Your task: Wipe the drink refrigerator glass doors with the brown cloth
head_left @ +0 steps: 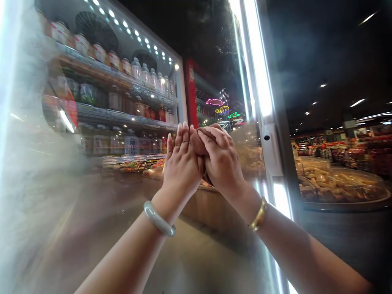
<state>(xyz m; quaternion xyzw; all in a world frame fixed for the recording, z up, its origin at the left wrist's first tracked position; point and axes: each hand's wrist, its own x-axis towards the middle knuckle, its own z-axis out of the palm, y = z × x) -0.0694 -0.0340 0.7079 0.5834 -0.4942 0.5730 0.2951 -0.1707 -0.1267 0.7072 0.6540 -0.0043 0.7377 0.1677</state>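
Observation:
My left hand (182, 163) is raised in front of a glass door (128, 228), its fingers stretched upward and apart at the tips. It appears to lie against the glass. A pale bangle (159, 219) circles that wrist. Close beside it, touching or nearly so, is my right hand (222, 155), with bent fingers pressed together and pointing left. A brownish rounded shape shows under these fingertips; whether it is skin, a reflection or a held thing, I cannot tell. On the right wrist sits a gold bracelet (259, 214).
Beyond the glass or mirrored in it, shelves (122, 112) hold several bottles (148, 77) and jars. A bright light strip (259, 57) and a lock plate (272, 149) edge the door at right. Farther right stand round bins (346, 183) of packaged food.

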